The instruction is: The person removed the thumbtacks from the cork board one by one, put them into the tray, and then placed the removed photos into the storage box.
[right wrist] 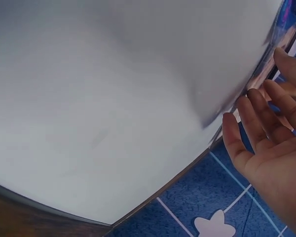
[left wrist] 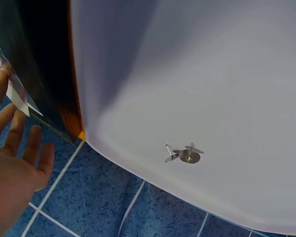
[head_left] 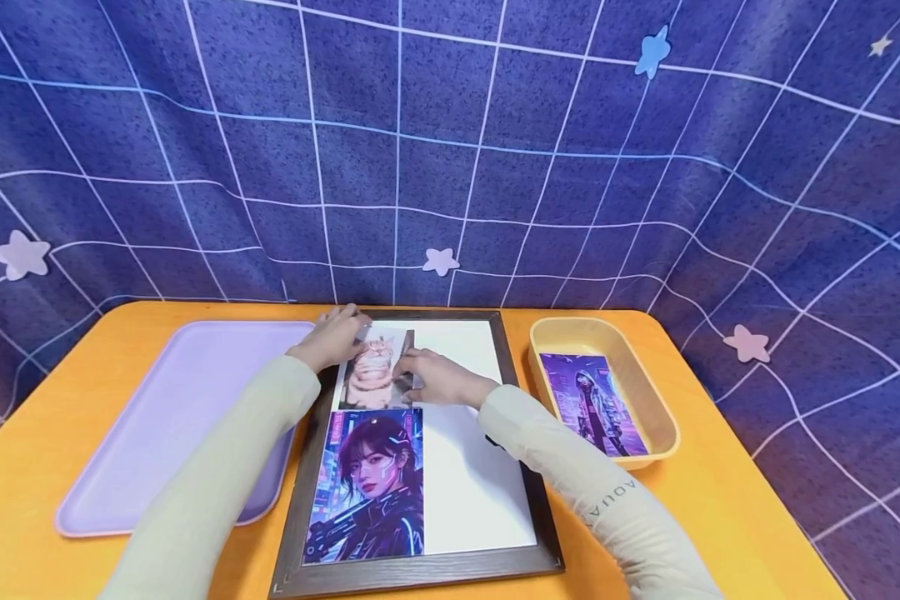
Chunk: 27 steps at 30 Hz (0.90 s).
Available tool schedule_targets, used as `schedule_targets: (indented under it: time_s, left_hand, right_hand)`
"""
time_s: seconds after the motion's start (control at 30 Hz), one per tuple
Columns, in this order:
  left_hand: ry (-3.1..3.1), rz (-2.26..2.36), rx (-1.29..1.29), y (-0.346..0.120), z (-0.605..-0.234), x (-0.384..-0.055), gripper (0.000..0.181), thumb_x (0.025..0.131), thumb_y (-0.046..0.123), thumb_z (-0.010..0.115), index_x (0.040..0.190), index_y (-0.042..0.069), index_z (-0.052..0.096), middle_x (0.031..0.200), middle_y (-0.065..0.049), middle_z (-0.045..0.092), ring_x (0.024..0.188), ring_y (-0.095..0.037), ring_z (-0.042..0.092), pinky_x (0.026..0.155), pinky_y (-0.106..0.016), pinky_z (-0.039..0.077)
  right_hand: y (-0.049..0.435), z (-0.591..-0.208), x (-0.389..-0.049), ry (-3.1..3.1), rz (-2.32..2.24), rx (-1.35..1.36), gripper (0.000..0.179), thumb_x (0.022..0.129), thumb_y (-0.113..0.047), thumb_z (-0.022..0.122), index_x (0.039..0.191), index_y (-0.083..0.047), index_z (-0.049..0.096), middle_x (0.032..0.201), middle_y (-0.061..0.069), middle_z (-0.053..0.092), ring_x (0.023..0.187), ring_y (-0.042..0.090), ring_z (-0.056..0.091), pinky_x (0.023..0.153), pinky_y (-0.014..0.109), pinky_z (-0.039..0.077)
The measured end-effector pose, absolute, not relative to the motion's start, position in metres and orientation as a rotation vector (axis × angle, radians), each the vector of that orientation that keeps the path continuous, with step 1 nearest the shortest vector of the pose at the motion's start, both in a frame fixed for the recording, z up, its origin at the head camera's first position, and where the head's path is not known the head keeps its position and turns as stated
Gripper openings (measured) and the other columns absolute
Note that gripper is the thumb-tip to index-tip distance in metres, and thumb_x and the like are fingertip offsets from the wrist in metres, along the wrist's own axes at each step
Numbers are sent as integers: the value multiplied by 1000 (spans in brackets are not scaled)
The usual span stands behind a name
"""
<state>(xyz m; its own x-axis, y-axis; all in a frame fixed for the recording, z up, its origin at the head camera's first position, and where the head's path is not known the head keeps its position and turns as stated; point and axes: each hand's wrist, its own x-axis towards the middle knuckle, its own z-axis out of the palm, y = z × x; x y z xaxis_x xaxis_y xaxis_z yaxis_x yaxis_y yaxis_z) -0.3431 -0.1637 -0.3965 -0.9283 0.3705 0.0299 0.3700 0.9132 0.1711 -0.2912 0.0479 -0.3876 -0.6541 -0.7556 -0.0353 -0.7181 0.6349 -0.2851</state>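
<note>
Two pictures on the frame (head_left: 420, 575) in the head view: a neon picture (head_left: 375, 492) of a dark-haired figure, flat on the white board (head_left: 480, 492) in the frame's near-left quarter, and a cat picture (head_left: 371, 375) in the frame's far-left quarter, between both hands. Apparently done: the placing of the neon picture, judging by its flat, square lie. Seemingly under way: the cat picture, with the left hand (head_left: 337, 333) at its left edge near the frame's far-left corner, and the right hand (head_left: 442, 379) at its right edge, near the frame's middle line. Apparently left: the frame's bare right half, along with a hooded-figure picture (head_left: 592, 406) in a yellow box (head_left: 656, 400) to the right of the frame. To the left of the frame, a purple tray (head_left: 195, 400).

Cat picture upright, cat's head toward the frame's far edge, lower end toward the neon picture; long axis seemingly parallel to the frame's long sides, despite the foreshortening. Neon picture pointing likewise.

From the left wrist: thumb and forefinger seemingly pinching the cat picture's corner at the frame's edge, other fingers loosely spread; on the tray beside the frame, a small metal piece (left wrist: 189, 156).

From the right wrist: thumb and fingertips at the cat picture's edge, seemingly in a light pinch, above the frame's white board.
</note>
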Motion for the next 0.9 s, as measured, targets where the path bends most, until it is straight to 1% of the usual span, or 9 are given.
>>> schedule_targets:
  time_s: [0.2, 0.33, 0.5, 0.63, 0.77, 0.9]
  left_hand:
    - [3075, 290, 593, -162, -397, -344, 43, 84, 18, 64, 123, 4, 55, 123, -20, 44, 113, -40, 41, 93, -56, 31]
    - [3079, 300, 584, -161, -396, -343, 42, 84, 18, 64, 122, 4, 55, 123, -20, 43, 113, -40, 40, 91, -54, 32]
    - [3090, 321, 595, -161, -395, -341, 43, 83, 19, 65, 122, 4, 54, 122, -21, 43, 113, -40, 40, 90, -52, 32]
    - [3094, 336, 609, -163, -396, -340, 43, 83, 19, 64, 122, 4, 53, 121, -22, 46, 114, -40, 40, 92, -53, 32]
    - [3090, 327, 611, -165, -398, -340, 42, 84, 18, 63, 122, 5, 51, 122, -21, 49, 115, -41, 40, 96, -55, 30]
    - [3088, 323, 613, -166, -399, -341, 42, 85, 19, 62, 123, 6, 50, 126, -22, 48, 119, -42, 38, 98, -56, 28]
  right_hand:
    - [50, -383, -294, 2705, -371, -1230, 34, 83, -17, 65, 115, -6, 59, 116, 6, 59, 110, 20, 54, 101, 34, 36]
    - [55, -380, -296, 2692, -426, -1252, 34, 81, -12, 66, 114, -3, 60, 115, 10, 60, 110, 23, 54, 100, 36, 36]
    - [62, -373, -298, 2681, -476, -1215, 36, 82, -10, 64, 117, -2, 59, 117, 12, 60, 111, 25, 54, 98, 37, 39]
    - [68, -366, -300, 2699, -456, -1199, 34, 85, -12, 61, 117, -1, 59, 117, 11, 60, 109, 25, 55, 96, 36, 41]
    - [74, -359, -301, 2699, -465, -1200, 33, 85, -13, 60, 115, 1, 59, 115, 13, 61, 105, 27, 57, 93, 36, 43]
    - [84, -351, -301, 2705, -475, -1175, 33, 86, -14, 60, 115, 2, 58, 114, 15, 60, 104, 28, 57, 92, 35, 44]
